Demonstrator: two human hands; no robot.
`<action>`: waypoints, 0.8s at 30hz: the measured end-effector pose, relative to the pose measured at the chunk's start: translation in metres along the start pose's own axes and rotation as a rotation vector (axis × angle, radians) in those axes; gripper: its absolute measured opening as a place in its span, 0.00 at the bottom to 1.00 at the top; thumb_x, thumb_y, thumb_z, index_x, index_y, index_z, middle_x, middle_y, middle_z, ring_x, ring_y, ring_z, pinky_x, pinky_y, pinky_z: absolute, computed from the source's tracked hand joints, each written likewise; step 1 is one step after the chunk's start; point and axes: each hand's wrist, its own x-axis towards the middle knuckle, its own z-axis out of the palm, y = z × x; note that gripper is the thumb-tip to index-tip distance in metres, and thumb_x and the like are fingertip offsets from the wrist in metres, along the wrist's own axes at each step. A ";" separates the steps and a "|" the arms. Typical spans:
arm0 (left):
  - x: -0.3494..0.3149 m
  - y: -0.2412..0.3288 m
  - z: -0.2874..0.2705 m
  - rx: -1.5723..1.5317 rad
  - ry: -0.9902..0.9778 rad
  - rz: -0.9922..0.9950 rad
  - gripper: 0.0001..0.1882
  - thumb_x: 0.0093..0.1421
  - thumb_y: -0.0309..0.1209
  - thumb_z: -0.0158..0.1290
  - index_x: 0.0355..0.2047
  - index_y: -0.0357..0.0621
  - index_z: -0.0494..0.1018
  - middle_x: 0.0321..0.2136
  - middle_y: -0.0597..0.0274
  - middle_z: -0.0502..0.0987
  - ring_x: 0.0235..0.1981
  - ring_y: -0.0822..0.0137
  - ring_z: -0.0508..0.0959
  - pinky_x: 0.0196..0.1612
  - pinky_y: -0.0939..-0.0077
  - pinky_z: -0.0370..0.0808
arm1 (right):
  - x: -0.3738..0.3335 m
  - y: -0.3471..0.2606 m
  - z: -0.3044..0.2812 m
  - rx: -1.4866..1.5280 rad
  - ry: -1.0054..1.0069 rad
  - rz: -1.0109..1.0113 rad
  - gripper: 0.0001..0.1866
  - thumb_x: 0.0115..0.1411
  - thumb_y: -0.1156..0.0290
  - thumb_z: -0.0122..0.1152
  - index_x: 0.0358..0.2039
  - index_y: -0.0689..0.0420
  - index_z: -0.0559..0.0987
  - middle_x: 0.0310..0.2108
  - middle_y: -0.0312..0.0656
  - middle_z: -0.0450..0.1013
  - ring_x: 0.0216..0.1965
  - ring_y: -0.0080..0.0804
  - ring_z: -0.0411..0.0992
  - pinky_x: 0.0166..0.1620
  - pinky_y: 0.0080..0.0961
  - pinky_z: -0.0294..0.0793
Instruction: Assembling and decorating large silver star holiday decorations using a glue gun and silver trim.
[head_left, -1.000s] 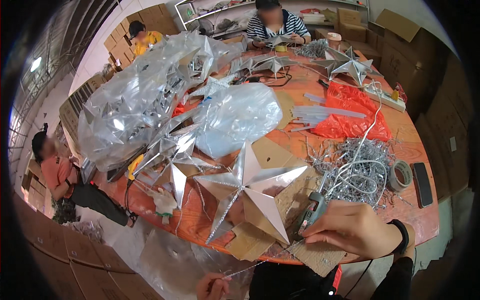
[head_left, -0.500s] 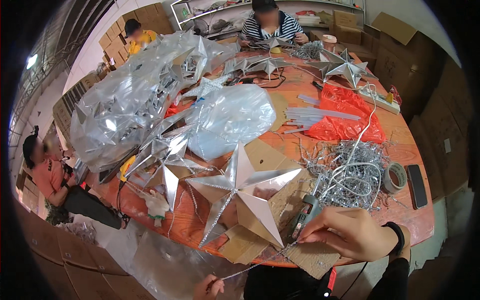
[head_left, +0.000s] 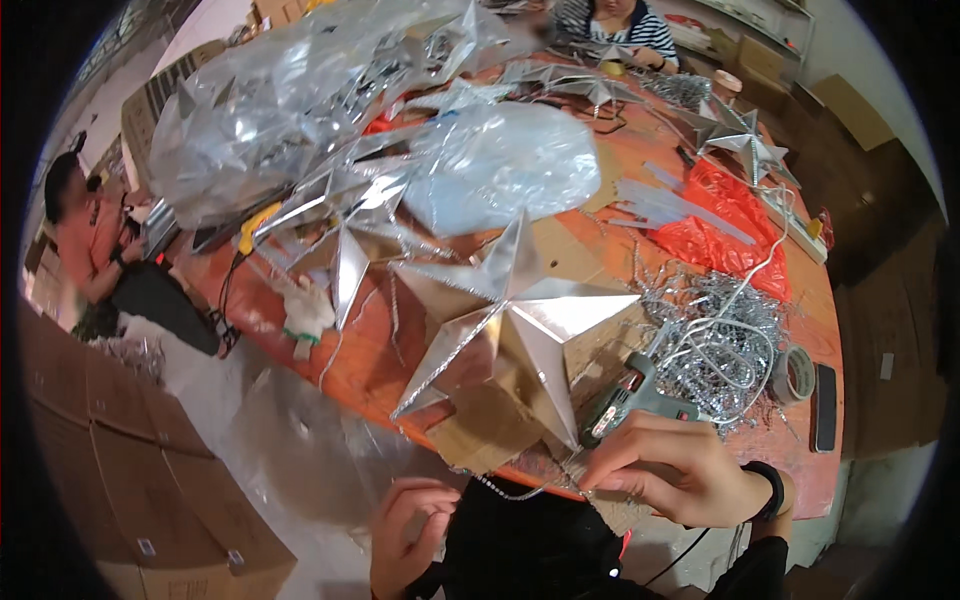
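Note:
A large silver five-pointed star [head_left: 545,312] lies on brown cardboard at the near table edge, with silver trim along one of its ridges. My right hand [head_left: 680,465] is closed in a pinch on a thin silver tinsel strand [head_left: 510,495] beside the star's lower point. That strand sags leftward along the table edge. Below its left end is my left hand [head_left: 410,530], fingers loosely bent and apart, with nothing visible in them. Just beyond my right hand lies a dark green glue gun [head_left: 620,400], partly covered by the fingers.
Tangled silver tinsel [head_left: 725,345], a tape roll [head_left: 794,375] and a phone [head_left: 824,408] lie at right. Farther back are a red plastic bag [head_left: 725,225], translucent sticks [head_left: 665,205] and plastic-wrapped stars [head_left: 270,140]. A person in stripes [head_left: 650,35] sits across the table.
My left hand has moved up toward the table edge and its fingers have loosened. The strand, taut before, now sags. The view has shifted, while my right hand keeps its pinch.

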 end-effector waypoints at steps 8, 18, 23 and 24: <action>0.015 0.018 0.038 -0.099 -0.132 0.239 0.14 0.51 0.28 0.58 0.38 0.37 0.71 0.37 0.54 0.74 0.35 0.64 0.73 0.41 0.73 0.69 | -0.003 0.013 0.034 0.040 0.016 0.008 0.09 0.51 0.78 0.62 0.34 0.59 0.74 0.32 0.41 0.73 0.32 0.38 0.72 0.35 0.29 0.71; 0.015 0.018 0.053 -0.010 -0.005 0.390 0.11 0.50 0.19 0.57 0.34 0.39 0.70 0.32 0.58 0.75 0.34 0.62 0.74 0.38 0.71 0.69 | -0.002 0.011 0.035 -0.085 0.001 -0.073 0.12 0.50 0.78 0.64 0.35 0.62 0.74 0.32 0.43 0.73 0.33 0.38 0.72 0.37 0.30 0.70; 0.013 0.014 0.054 -0.057 0.027 0.355 0.11 0.50 0.17 0.56 0.33 0.40 0.70 0.31 0.57 0.74 0.33 0.62 0.74 0.38 0.72 0.69 | 0.002 0.013 0.032 -0.174 -0.036 -0.121 0.13 0.49 0.77 0.65 0.36 0.62 0.74 0.32 0.42 0.73 0.34 0.38 0.72 0.39 0.30 0.70; 0.013 0.013 0.054 -0.055 0.021 0.366 0.11 0.50 0.17 0.55 0.34 0.40 0.70 0.31 0.58 0.74 0.33 0.62 0.74 0.38 0.72 0.69 | 0.001 0.013 0.033 -0.169 -0.036 -0.118 0.13 0.49 0.77 0.65 0.35 0.62 0.74 0.32 0.42 0.72 0.34 0.38 0.71 0.39 0.30 0.70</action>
